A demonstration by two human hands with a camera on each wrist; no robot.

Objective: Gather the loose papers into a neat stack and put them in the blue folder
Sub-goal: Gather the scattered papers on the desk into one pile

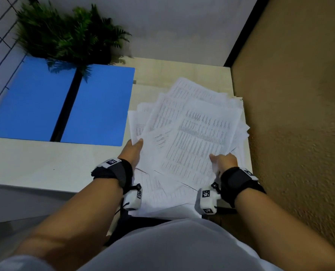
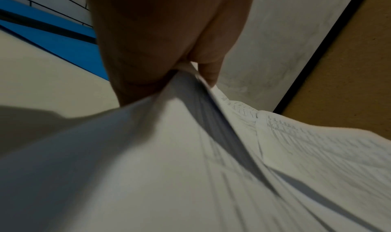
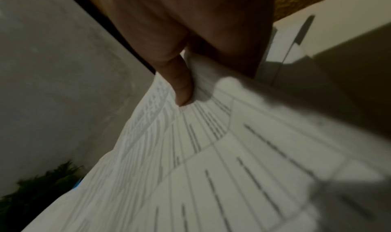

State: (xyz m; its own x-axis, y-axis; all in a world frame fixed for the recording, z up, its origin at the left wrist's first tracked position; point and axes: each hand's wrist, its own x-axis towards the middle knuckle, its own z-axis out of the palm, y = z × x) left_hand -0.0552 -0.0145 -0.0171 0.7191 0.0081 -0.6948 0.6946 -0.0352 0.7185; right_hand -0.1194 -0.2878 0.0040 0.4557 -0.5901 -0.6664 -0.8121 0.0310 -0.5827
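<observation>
The fanned papers [image 1: 192, 133] are pinched by the left hand [image 1: 133, 151] and the right hand [image 1: 224, 160]; loose sheets could be shed off the worktop [image 1: 45, 163].

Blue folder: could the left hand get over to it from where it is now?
Probably yes, once freed. The blue folder lies open on the table, to the left of the left hand, with bare tabletop between. But that hand grips the papers together with the right hand.
</observation>
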